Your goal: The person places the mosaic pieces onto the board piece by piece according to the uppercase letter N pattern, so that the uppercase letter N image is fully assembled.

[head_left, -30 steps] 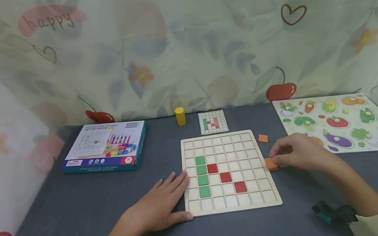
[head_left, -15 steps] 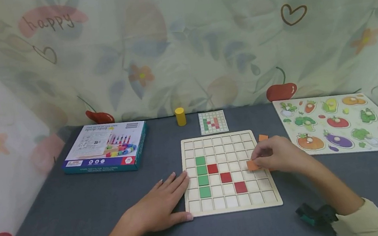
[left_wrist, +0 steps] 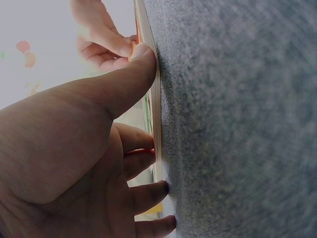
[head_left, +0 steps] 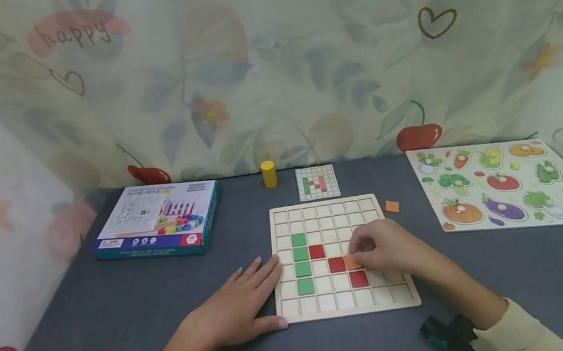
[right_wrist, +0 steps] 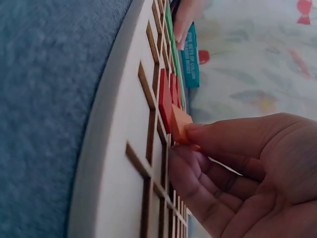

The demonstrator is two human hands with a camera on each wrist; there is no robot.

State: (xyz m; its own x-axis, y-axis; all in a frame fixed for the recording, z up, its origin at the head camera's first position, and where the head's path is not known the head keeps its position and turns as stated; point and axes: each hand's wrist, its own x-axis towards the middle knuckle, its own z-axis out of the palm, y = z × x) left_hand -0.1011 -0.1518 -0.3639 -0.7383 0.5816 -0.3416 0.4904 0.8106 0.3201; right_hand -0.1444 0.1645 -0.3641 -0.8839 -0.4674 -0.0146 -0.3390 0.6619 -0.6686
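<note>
A square wooden grid board (head_left: 349, 310) lies on the dark table, with a column of several green tiles (head_left: 300, 254) and a diagonal of red tiles (head_left: 336, 264). My right hand (head_left: 389, 247) pinches an orange tile (head_left: 351, 262) between thumb and fingertips, over the cell just right of the middle red tile. In the right wrist view that orange tile (right_wrist: 180, 123) is tilted, its edge close beside a red tile (right_wrist: 164, 101). My left hand (head_left: 239, 302) lies with straight fingers spread along the board's left edge, thumb at the near left corner.
Another orange tile (head_left: 392, 206) lies right of the board. Behind the board are a pattern card (head_left: 317, 182) and a yellow cylinder (head_left: 269, 174). A boxed toy set (head_left: 156, 220) sits at the left, a vegetable puzzle board (head_left: 507, 187) at the right.
My right hand has picked up an orange tile from the table right of the board and carried it left to beside the middle red tile. The left hand has stayed still.
</note>
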